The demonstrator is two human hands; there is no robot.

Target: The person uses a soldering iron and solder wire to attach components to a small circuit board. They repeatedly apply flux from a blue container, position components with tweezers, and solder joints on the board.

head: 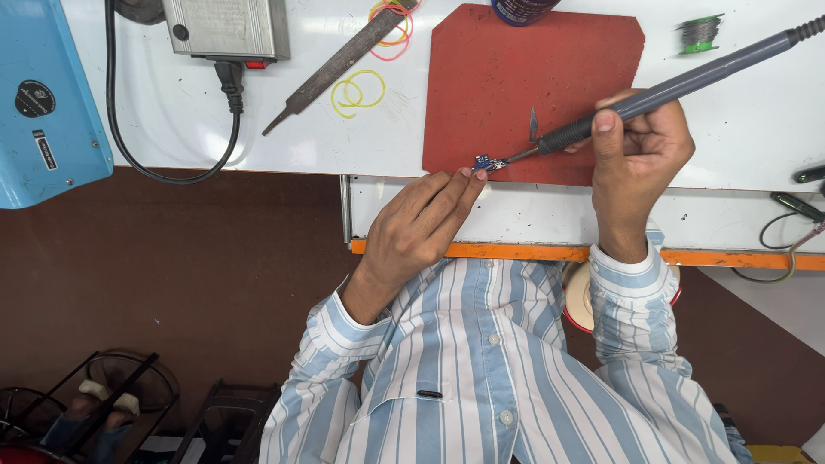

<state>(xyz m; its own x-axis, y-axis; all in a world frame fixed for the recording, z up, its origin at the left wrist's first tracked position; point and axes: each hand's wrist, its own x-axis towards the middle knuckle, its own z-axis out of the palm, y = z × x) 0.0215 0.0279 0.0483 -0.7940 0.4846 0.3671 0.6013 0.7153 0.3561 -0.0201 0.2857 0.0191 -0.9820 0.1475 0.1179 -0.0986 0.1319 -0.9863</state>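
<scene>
While the right hand (636, 159) gripped a grey soldering iron (679, 86) pen-style, fingers closed round the black grip w/ thumb on top, its tip met a tiny blue circuit board (483, 161) at the near edge of a red work mat (516, 77). The left hand (421, 228) lay at approx 7 o'clock from the board, fingers stretched out nearly straight and close together, fingertips pinning the board's edge; nothing closed in the palm.

To do this well, I'd judge: keep the pinning fingertips clear of the hot tip, hold the iron at a shallow angle, brace the right wrist on the bench edge, touch only the joint.

The board looked very small, blue, roughly rectangular, w/ dark bits on top; details too small to tell. A metal file (339, 64) and yellow rubber bands (357, 90) sat at approx 10 o'clock from it, a solder spool (700, 33) at approx 2 o'clock.
</scene>
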